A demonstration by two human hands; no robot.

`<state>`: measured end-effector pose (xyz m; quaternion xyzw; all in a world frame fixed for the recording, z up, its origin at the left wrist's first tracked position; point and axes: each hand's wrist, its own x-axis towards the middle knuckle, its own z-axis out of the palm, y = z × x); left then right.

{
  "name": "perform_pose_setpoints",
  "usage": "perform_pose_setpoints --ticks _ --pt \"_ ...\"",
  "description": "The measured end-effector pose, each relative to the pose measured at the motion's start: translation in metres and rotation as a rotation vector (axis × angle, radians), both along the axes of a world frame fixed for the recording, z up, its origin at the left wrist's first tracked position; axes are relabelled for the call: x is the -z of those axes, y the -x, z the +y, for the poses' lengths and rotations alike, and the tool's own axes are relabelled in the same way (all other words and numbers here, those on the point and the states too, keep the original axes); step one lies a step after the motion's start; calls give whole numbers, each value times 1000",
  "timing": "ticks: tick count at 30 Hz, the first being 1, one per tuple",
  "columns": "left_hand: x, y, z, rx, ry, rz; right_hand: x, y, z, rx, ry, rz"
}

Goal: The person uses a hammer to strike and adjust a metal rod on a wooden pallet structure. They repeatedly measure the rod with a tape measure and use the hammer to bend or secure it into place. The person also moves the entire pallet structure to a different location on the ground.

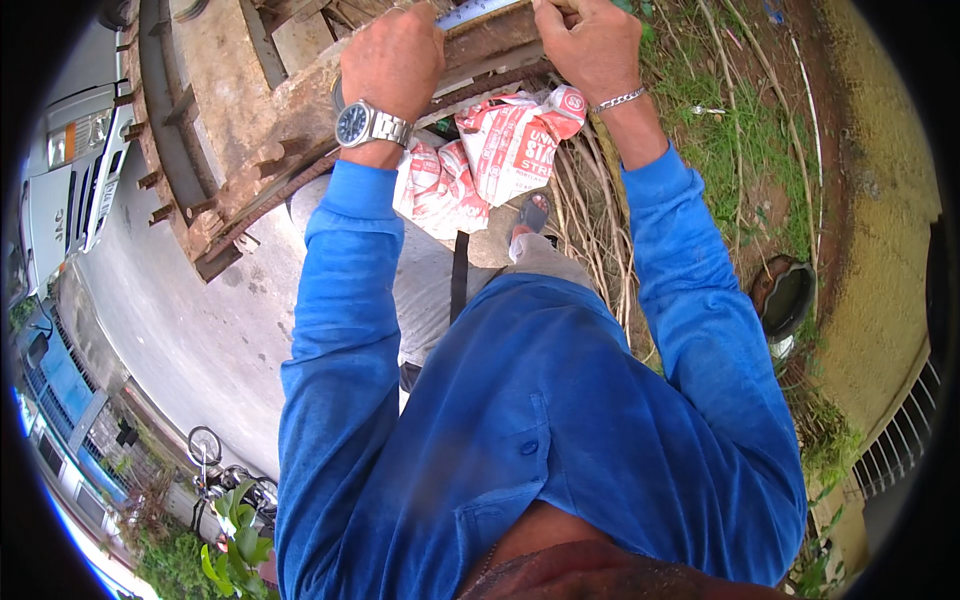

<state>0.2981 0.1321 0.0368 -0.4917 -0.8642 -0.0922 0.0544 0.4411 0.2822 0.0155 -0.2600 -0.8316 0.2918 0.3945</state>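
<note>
Rusty, pitted curved metal frame [270,110]

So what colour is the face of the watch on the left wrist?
Dark blue, on a silver metal band; the watch shows best in the head view.

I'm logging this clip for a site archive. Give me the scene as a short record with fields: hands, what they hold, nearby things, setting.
left hand: gripping the rusty metal frame, a wristwatch on the wrist
right hand: on the same frame's upper edge, a chain bracelet on the wrist
between hands: a measuring tape lies along the frame
below frame: red and white printed sack, crumpled
clothing: blue long-sleeved shirt
setting: outdoors, concrete pavement, grass, a white truck at left
</note>
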Motion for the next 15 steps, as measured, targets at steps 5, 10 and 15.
perform_pose_setpoints --ticks 5,10,15 --pt "1 1 -1 0 -54 -30 -3 2 2 8 -29 -97" --pt "0 -1 -1 -53 12 -22 2 2 4 1 -54 -132" --pt "-1 -6 0 -65 -19 -44 3 1 2 2 -27 -114"
